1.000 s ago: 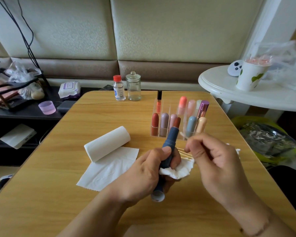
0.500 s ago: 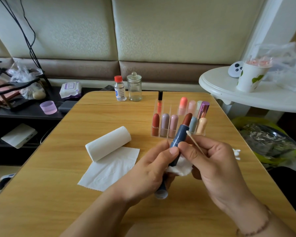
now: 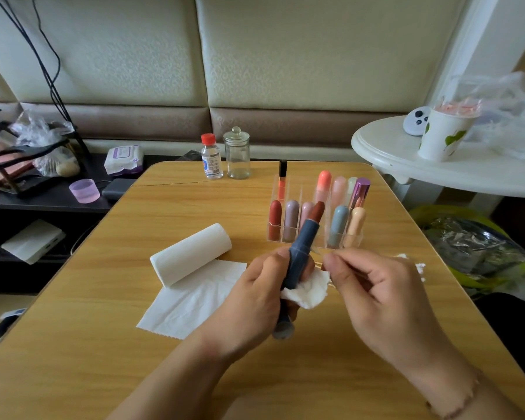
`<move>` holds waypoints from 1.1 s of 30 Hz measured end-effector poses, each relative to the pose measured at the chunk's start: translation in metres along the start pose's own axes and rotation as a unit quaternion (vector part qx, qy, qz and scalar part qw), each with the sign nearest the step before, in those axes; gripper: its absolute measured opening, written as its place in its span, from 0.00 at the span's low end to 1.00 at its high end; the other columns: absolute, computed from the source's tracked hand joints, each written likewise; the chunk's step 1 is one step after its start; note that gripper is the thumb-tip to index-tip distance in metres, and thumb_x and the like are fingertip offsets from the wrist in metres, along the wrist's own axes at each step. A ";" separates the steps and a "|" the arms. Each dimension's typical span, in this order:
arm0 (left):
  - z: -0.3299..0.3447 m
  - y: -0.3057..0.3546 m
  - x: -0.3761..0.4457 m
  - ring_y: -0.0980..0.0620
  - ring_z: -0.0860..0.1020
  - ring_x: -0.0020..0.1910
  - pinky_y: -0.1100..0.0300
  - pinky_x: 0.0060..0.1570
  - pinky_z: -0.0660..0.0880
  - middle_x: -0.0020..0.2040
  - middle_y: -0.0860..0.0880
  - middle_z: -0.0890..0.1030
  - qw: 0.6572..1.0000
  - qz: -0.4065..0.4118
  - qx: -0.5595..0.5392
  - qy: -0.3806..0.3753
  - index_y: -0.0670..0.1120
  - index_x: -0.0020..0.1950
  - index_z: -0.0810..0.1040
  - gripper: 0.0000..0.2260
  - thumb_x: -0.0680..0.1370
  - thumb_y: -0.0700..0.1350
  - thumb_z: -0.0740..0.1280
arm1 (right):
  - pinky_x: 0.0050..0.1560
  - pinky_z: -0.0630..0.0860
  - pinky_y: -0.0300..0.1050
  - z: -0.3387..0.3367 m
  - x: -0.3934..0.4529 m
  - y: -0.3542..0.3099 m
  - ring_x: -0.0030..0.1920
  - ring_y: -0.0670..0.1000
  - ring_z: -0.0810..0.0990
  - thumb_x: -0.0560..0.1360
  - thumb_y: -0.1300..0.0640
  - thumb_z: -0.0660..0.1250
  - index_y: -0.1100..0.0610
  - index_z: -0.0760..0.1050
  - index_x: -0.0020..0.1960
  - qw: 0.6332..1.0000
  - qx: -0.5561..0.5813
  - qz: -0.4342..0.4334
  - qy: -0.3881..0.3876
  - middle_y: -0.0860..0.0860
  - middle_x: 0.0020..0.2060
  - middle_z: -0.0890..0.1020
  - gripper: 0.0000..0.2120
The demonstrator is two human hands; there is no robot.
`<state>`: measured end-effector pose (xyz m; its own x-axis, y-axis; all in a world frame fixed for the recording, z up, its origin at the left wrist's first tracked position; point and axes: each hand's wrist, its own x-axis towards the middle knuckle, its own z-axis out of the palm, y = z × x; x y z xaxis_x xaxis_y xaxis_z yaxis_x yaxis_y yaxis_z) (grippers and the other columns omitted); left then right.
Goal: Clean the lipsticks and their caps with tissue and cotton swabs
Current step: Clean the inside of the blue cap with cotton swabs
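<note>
Left hand (image 3: 255, 301) grips the open lipstick (image 3: 300, 256) and a tissue wad (image 3: 308, 291) — right hand (image 3: 376, 298) pinches a swab (image 3: 319, 252) beside it.

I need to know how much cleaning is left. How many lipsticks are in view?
11, though the organizer may hide more. One open blue lipstick is in the left hand. Five stand in the front row, five in the back row.

Soft, even daylight fills my view, brighter toward the right. Shadows under my left hand (image 3: 255, 301) and right hand (image 3: 376, 301) on the surface (image 3: 103, 359) are faint. No harsh glare. Wide-angle distortion bends the edges; my forearms blur slightly.
</note>
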<state>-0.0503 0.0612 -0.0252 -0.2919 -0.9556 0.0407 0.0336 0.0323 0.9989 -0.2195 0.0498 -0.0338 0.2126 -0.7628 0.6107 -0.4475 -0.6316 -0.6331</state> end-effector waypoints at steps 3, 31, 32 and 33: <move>-0.002 0.000 0.001 0.49 0.63 0.30 0.63 0.26 0.62 0.34 0.43 0.66 1.000 -0.004 0.002 -0.004 0.48 0.37 0.71 0.15 0.76 0.54 0.51 | 0.28 0.60 0.28 -0.003 0.001 0.000 0.25 0.44 0.68 0.81 0.52 0.61 0.57 0.79 0.39 0.999 0.003 -0.017 0.029 0.46 0.25 0.71 0.16; 0.000 0.004 -0.002 0.50 0.66 0.25 0.62 0.25 0.66 0.27 0.44 0.69 0.999 -0.013 0.010 0.046 0.47 0.37 0.72 0.22 0.84 0.50 0.47 | 0.27 0.59 0.38 0.003 -0.002 -0.012 0.25 0.48 0.62 0.72 0.35 0.68 0.58 0.73 0.33 0.976 0.172 0.130 -0.020 0.52 0.23 0.67 0.26; -0.001 0.003 -0.001 0.50 0.67 0.26 0.62 0.26 0.67 0.27 0.44 0.70 0.999 -0.015 0.011 0.049 0.46 0.37 0.72 0.22 0.84 0.51 0.47 | 0.28 0.60 0.37 0.004 -0.002 -0.012 0.25 0.46 0.62 0.71 0.37 0.69 0.59 0.74 0.32 0.969 0.193 0.152 -0.038 0.48 0.22 0.66 0.25; -0.002 0.003 -0.001 0.49 0.67 0.27 0.61 0.27 0.67 0.27 0.44 0.70 0.999 -0.016 0.012 0.050 0.46 0.37 0.73 0.23 0.84 0.52 0.47 | 0.28 0.60 0.36 0.004 -0.001 -0.012 0.25 0.46 0.62 0.71 0.40 0.70 0.59 0.75 0.32 0.962 0.209 0.168 -0.052 0.47 0.22 0.66 0.23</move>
<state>-0.0481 0.0623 -0.0223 -0.1953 -0.9807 0.0080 0.0017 0.0078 1.0000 -0.2105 0.0573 -0.0287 0.2118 -0.9294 0.3022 -0.1223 -0.3320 -0.9353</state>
